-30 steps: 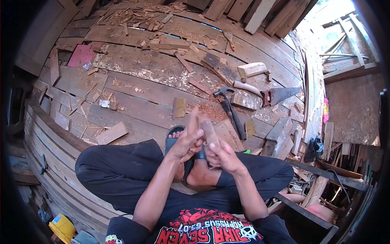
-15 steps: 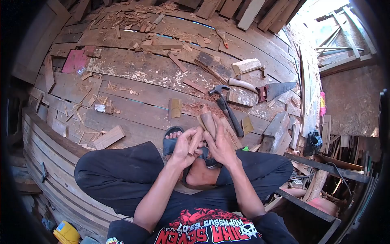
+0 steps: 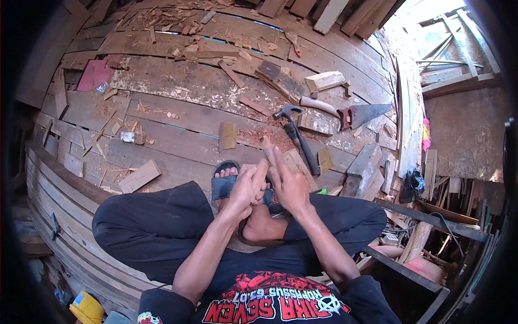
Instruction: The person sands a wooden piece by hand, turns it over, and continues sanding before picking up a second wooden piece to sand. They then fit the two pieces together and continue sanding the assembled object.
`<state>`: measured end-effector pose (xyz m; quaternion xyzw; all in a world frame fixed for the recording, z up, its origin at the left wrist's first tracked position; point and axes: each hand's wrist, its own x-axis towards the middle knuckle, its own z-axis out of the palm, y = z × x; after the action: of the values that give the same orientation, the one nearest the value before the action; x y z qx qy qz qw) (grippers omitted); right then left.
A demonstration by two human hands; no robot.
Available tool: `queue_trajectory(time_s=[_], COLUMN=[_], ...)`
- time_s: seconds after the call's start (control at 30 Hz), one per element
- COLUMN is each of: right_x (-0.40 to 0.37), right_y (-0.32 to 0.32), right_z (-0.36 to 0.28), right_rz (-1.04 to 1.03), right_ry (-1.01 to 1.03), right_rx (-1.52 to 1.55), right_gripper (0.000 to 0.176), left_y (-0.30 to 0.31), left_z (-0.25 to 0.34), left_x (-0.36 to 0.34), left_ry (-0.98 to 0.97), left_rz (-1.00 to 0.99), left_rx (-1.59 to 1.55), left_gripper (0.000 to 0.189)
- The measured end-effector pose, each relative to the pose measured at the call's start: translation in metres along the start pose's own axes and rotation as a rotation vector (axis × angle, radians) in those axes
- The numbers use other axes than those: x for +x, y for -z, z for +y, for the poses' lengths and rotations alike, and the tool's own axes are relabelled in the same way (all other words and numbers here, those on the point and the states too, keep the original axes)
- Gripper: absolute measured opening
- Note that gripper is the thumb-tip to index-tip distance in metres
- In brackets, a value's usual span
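A carved wooden piece sticks up between my hands, above my crossed legs. Its lower part is hidden by the fingers. My left hand is wrapped round the piece from the left. On the right, my right hand lies against it, fingers pointing forward along its side. Just beyond my hands, a claw hammer rests on the floor. A folded piece of sandpaper lies to the left of the hammer, and another to its right.
A handsaw and a curved wooden handle lie beyond the hammer. Wood blocks, shavings and a brush are on the plank floor. A sandalled foot is beside my left hand.
My right hand has turned more over the wooden piece and now covers most of it. My left hand has closed further round it. The view has shifted slightly.
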<state>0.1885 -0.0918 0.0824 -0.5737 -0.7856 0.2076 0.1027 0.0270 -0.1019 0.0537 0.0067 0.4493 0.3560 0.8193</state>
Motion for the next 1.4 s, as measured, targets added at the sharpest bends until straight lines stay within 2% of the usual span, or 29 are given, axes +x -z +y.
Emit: queue_trajectory(time_s=[0.03, 0.13, 0.17, 0.27, 0.3, 0.4, 0.43, 0.53, 0.57, 0.67, 0.7, 0.8, 0.93, 0.97, 1.07, 1.1, 1.27, 1.4], right_x=[0.005, -0.005, -0.001, 0.0, 0.004, 0.001, 0.012, 0.0, -0.002, 0.022, 0.021, 0.003, 0.024, 0.021, 0.009, 0.018, 0.013, 0.019], right_y=[-0.001, -0.002, 0.003, -0.012, -0.01, 0.0, 0.012, 0.003, 0.004, 0.022, 0.015, 0.004, 0.001, -0.004, -0.005, -0.003, 0.007, 0.007], right_z=[0.002, -0.004, 0.0, 0.005, 0.003, -0.004, -0.01, -0.02, -0.021, -0.006, -0.007, -0.016, -0.006, -0.003, -0.007, -0.002, -0.008, 0.001], right_rz=[0.031, 0.032, -0.01, 0.059, 0.066, 0.085, -0.006, 0.149, 0.131, 0.056, 0.158, 0.14, 0.117, 0.132, 0.115, 0.1, 0.154, 0.15], right_ry=[-0.002, 0.117, -0.008, -0.008, 0.001, -0.004, -0.193, 0.017, 0.053, -0.201, -0.11, 0.101, -0.184, -0.109, 0.005, -0.086, -0.009, -0.09], right_rx=[-0.006, 0.058, 0.02, 0.098, 0.101, 0.108, 0.145, 0.2, 0.209, 0.155, 0.255, 0.219, 0.262, 0.229, 0.154, 0.159, 0.235, 0.157], right_gripper=[0.066, 0.067, 0.068, 0.066, 0.064, 0.059, 0.056, 0.055, 0.053, 0.054, 0.053, 0.054, 0.059, 0.058, 0.058, 0.058, 0.058, 0.055], left_y=[-0.002, 0.002, 0.007, 0.003, 0.008, 0.028, -0.004, 0.005, 0.006, -0.023, -0.024, -0.008, -0.015, -0.011, -0.005, -0.008, -0.014, -0.015], left_z=[0.003, 0.003, 0.0, 0.003, 0.007, -0.008, 0.008, 0.014, 0.012, 0.017, 0.019, 0.015, 0.011, 0.013, 0.005, 0.007, 0.015, 0.011], left_x=[0.001, -0.006, -0.002, 0.004, 0.009, 0.016, -0.007, 0.001, 0.0, -0.022, -0.022, -0.005, -0.017, -0.015, -0.006, -0.009, -0.009, 0.0], left_ry=[-0.012, -0.105, -0.045, -0.09, -0.046, 0.006, -0.141, -0.1, -0.131, -0.192, -0.243, -0.35, -0.231, -0.182, -0.288, -0.217, -0.24, -0.214], left_rz=[0.071, 0.088, 0.032, 0.021, 0.101, -0.034, 0.019, 0.034, 0.003, -0.017, -0.03, 0.017, -0.012, 0.012, 0.053, 0.003, 0.028, 0.036], left_rx=[-0.008, 0.034, 0.058, 0.013, 0.018, 0.035, 0.171, 0.049, -0.018, 0.222, 0.246, 0.176, 0.262, 0.192, 0.188, 0.171, 0.174, 0.14], left_gripper=[0.036, 0.035, 0.028, 0.029, 0.026, 0.023, 0.024, 0.024, 0.022, 0.023, 0.025, 0.026, 0.028, 0.028, 0.027, 0.026, 0.021, 0.021])
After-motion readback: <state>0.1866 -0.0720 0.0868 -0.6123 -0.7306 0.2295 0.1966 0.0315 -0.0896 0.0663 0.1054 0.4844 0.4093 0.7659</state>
